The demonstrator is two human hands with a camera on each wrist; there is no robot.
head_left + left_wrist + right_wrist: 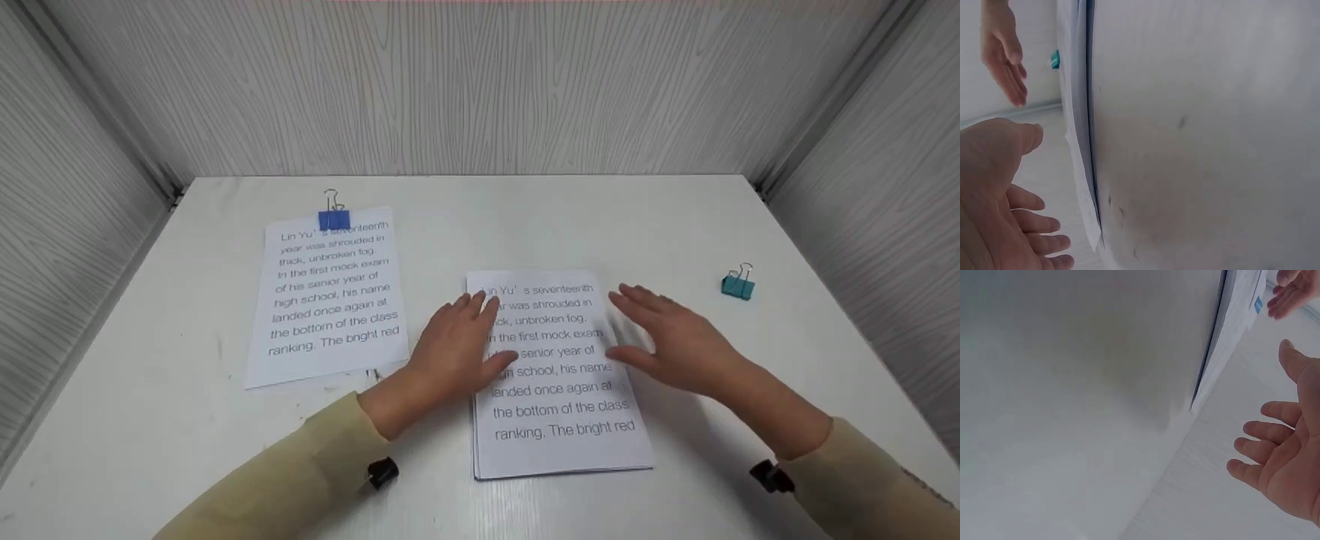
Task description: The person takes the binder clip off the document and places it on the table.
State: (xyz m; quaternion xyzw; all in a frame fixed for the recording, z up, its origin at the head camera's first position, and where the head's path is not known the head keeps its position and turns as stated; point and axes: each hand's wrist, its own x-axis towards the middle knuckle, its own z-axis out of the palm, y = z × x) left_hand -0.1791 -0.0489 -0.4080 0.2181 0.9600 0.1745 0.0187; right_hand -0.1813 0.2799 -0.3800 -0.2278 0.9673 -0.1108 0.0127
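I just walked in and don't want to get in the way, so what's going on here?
A person holds their left hand and right hand open at either side of a stack of printed sheets on the white table. The stack has no clip on it. To its left lies another printed paper with a blue binder clip on its top edge. A teal binder clip sits alone on the right.

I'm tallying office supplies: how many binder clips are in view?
2: a blue binder clip on the top edge of the left-side paper, and a teal binder clip on the table at the right.
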